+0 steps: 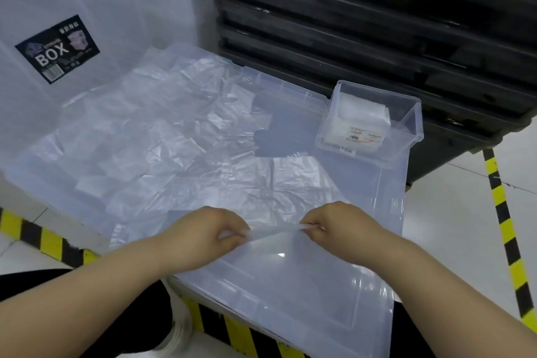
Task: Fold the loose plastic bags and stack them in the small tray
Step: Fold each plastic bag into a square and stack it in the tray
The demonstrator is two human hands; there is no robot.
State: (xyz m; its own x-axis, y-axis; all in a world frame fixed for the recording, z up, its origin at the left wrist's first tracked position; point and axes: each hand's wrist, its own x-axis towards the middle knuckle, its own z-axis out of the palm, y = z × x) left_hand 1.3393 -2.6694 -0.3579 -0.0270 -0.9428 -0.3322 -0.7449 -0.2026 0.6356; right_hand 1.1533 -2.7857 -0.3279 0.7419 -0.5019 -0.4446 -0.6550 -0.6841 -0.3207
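Nearest to me, both forearms reach in over the clear lid (377,189) that serves as the work surface. The left hand (212,234) and the right hand (340,227) are a little apart, each with fingers and thumb curled to pinch one end of the same edge of a plastic bag (274,232). That edge is drawn taut between them, and the rest of the sheet lies flat on the lid toward me, with glare on it. I think it is a single bag, though clear film on clear plastic makes the layers hard to count.

Beyond the hands, the loose bags (162,136) lie spread and crumpled across the left and middle of the lid. At the lid's far right corner sits the small tray (408,128), with a stack of folded bags (357,125) inside it. Striped floor tape (505,227) runs past on the right. Farther back, a storage box (58,49) labelled BOX stands on the left and black crates (377,23) are stacked on the right.
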